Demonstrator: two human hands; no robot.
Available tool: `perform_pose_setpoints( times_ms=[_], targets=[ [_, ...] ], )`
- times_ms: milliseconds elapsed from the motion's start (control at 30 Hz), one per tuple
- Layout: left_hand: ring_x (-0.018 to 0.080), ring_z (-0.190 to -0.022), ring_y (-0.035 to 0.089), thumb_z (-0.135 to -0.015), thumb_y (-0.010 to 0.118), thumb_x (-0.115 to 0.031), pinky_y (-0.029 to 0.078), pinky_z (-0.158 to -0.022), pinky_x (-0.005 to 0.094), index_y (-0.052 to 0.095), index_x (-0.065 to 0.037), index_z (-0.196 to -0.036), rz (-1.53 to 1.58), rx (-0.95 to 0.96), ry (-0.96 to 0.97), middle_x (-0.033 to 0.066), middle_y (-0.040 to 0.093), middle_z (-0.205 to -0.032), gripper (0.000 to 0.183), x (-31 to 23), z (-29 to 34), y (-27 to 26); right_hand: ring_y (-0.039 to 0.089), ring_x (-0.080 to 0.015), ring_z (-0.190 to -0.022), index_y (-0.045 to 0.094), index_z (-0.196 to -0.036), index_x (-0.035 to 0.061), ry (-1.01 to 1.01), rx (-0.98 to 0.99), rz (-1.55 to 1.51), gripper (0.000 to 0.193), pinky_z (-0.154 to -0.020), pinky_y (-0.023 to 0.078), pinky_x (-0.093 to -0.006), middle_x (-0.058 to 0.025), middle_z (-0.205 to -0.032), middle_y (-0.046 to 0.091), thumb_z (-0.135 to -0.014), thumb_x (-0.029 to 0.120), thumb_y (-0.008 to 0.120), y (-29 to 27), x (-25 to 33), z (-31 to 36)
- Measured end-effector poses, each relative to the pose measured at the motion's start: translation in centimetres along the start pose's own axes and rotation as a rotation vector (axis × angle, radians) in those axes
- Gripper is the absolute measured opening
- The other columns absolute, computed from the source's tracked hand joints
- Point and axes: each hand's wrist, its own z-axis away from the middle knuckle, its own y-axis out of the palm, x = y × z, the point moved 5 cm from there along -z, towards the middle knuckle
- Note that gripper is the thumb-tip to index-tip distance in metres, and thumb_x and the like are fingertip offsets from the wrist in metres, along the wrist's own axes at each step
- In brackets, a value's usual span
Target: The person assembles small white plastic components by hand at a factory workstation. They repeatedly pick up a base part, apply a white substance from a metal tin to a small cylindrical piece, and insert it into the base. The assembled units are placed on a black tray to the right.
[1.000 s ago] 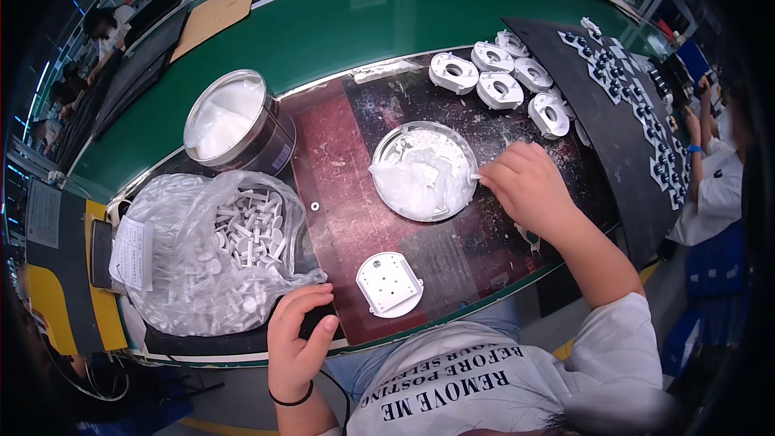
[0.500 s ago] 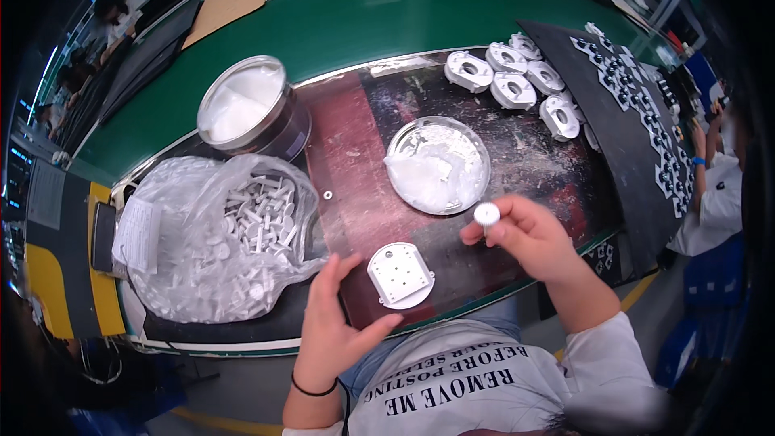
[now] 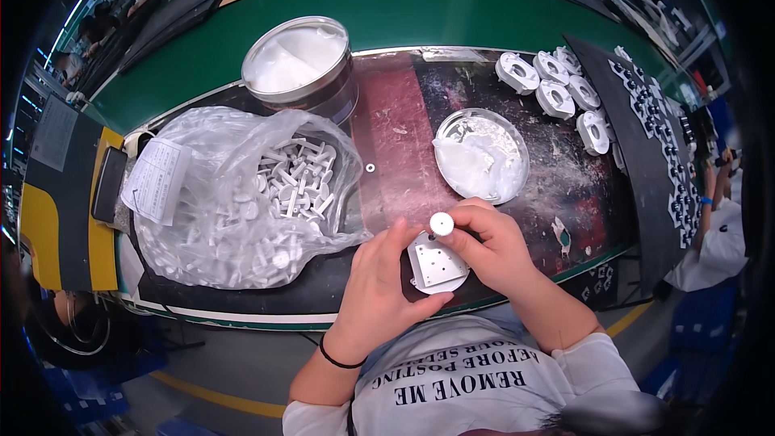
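Note:
Between the thumb and fingers of my right hand (image 3: 492, 250) is a white round-headed plastic part (image 3: 441, 224) with a small centre mark. It is over the far end of a white housing plate (image 3: 436, 262) dotted with small holes; whether its underside touches the plate is hidden. My left hand (image 3: 386, 274) lies along the plate's left side, thumb and fingers spread apart around it. I cannot tell if they press on it. Left of that hand, a clear plastic bag (image 3: 210, 218) holds many loose white stemmed parts (image 3: 300, 182) with round heads.
A round metal dish (image 3: 525, 161) with white grease stands beyond my right hand. Behind the bag is a metal tin (image 3: 323, 103) of white stuff. A small white ring (image 3: 370, 168) lies mid-table. White housings (image 3: 555, 100) sit far right beside a black board (image 3: 638, 169) bearing small parts.
My right hand has moved left with the white part, from beside the plate to over its far end. My left hand has come closer around the plate. The view has shifted.

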Motion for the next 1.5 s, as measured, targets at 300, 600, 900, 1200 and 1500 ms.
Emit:
perform_pose_setpoints(
  times_ms=[300,600,900,1200,1500],
  targets=[
    [0.0332,-0.107,0.053,-0.061,0.083,-0.024,0.038,-0.090,0.0447,0.016,-0.002,-0.142,-0.001,-0.025,0.033,0.0151,0.055,-0.121,0.108,-0.1,-0.1,-0.2,0.059,-0.0238,-0.084,0.065,-0.095,0.0031,-0.053,-0.001,0.096,0.016,-0.075,0.046,-0.0332,-0.0081,-0.088,0.064,-0.081,0.011,0.065,0.1,-0.3,0.4],
    [0.0333,-0.107,0.054,-0.061,0.083,-0.023,0.039,-0.091,0.0439,0.018,-0.001,-0.141,0.030,-0.015,0.019,0.0144,0.056,-0.120,0.106,0.1,-0.1,0.0,0.059,-0.0269,-0.094,0.062,-0.105,0.0006,-0.053,-0.117,0.090,0.028,-0.085,0.043,-0.0347,-0.0131,-0.102,0.064,-0.078,-0.001,0.056,-1.8,-0.8,3.1],
    [0.0328,-0.107,0.054,-0.061,0.083,-0.022,0.040,-0.091,0.0432,0.012,-0.001,-0.142,0.026,0.022,0.005,0.0158,0.055,-0.120,0.110,0.3,0.0,0.3,0.053,-0.0288,-0.096,0.063,-0.103,0.0022,-0.336,-0.084,0.332,0.035,-0.087,0.040,-0.0393,-0.0102,-0.104,0.059,-0.070,-0.004,0.053,-4.4,1.7,3.3],
    [0.0332,-0.104,0.055,-0.061,0.083,-0.022,0.040,-0.089,0.0434,0.008,-0.001,-0.142,0.039,0.033,0.008,0.0167,0.055,-0.120,0.113,0.4,0.0,0.4,0.050,-0.0250,-0.094,0.067,-0.090,0.0120,-0.532,0.071,0.566,0.031,-0.084,0.035,-0.0383,-0.0024,-0.096,0.053,-0.063,0.000,0.058,-3.4,6.0,-1.0],
    [0.0340,-0.103,0.055,-0.061,0.083,-0.022,0.040,-0.089,0.0436,0.009,0.000,-0.142,0.059,0.019,0.018,0.0171,0.056,-0.119,0.112,0.4,-0.1,0.4,0.050,-0.0230,-0.094,0.066,-0.081,0.0122,-0.513,0.040,0.629,0.021,-0.083,0.034,-0.0376,-0.0020,-0.093,0.053,-0.063,0.003,0.060,-3.2,5.7,-1.5]
  ],
)
